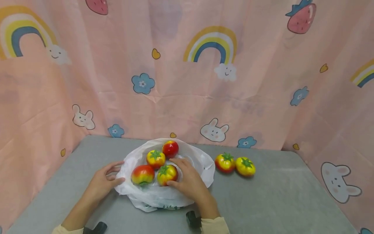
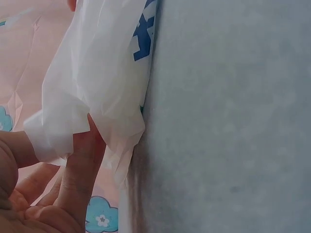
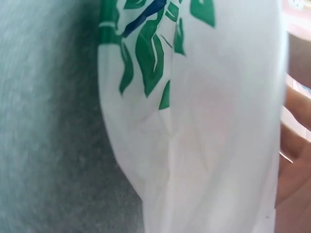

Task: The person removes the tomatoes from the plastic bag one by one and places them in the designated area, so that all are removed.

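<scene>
A white plastic bag (image 1: 201, 159) lies spread with its mouth up on the grey table. My left hand (image 1: 102, 180) pinches its left rim between thumb and fingers; the left wrist view shows the bag's thin film (image 2: 92, 73) in that grip. Inside sit several red-and-yellow tomatoes, among them a red one (image 1: 170, 149) at the back, a yellowish one (image 1: 155, 158) and one turned leaf-down (image 1: 142, 174). My right hand (image 1: 190, 180) reaches over the right rim, thumb and fingers around the right side of the front tomato (image 1: 167, 175). In the right wrist view the bag's side (image 3: 204, 126) hides most of that hand.
Two more tomatoes stand side by side right of the bag, one red and yellow (image 1: 225, 163), one mostly yellow (image 1: 245, 167). A pink printed curtain (image 1: 175, 107) hangs behind the grey table (image 1: 277, 195) and along both its sides.
</scene>
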